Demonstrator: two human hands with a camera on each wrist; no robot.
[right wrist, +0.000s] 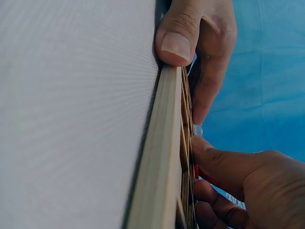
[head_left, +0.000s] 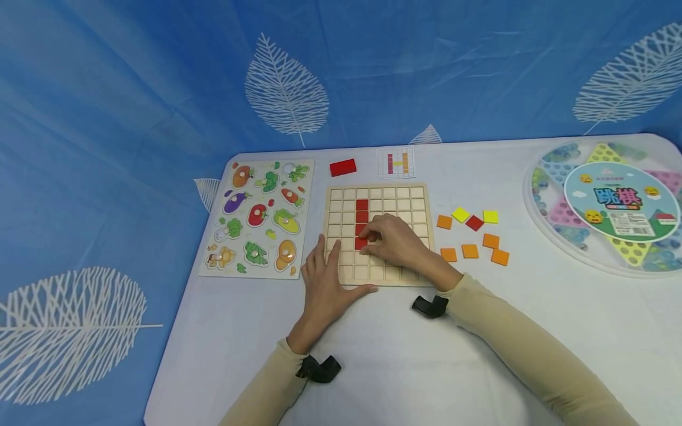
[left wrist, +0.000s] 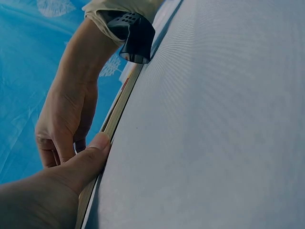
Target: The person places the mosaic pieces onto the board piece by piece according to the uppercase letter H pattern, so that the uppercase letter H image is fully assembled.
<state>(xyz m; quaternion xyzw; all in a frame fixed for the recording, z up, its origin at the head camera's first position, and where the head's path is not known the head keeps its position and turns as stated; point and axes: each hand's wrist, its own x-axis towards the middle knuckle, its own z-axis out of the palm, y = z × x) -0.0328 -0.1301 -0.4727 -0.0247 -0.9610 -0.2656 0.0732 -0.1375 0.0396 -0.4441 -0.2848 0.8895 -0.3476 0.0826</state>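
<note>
Well, there's a pale wooden grid board (head_left: 396, 193) flat on the table (head_left: 383, 361), right in front of the person; it's plain light wood w/ thin dividers making square cells, & its side looks pale & streaky up close in the wrist views; four red tiles (head_left: 362, 216) sit in one straight col., third from the left, each flat, square & deep red.

The right hand (head_left: 395, 242) has its grip pinching the lowest red tile (head_left: 360, 244), thumb one side & forefinger the other, at its cell; the left hand (head_left: 322, 288) has its grip spread, fingers along the board's left edge & thumb touching the near edge.

Loose tiles lie on the table just right of the board, viz. five orange tiles (head_left: 470, 251), two yellow tiles (head_left: 490, 216) & one red one; past the far edge there's a red block (head_left: 343, 167) & a pattern card (head_left: 396, 163) w/ red, yellow & orange squares; a veg. puzzle board (head_left: 247, 235) lies to the left, a round game box (head_left: 620, 201) far right.
</note>
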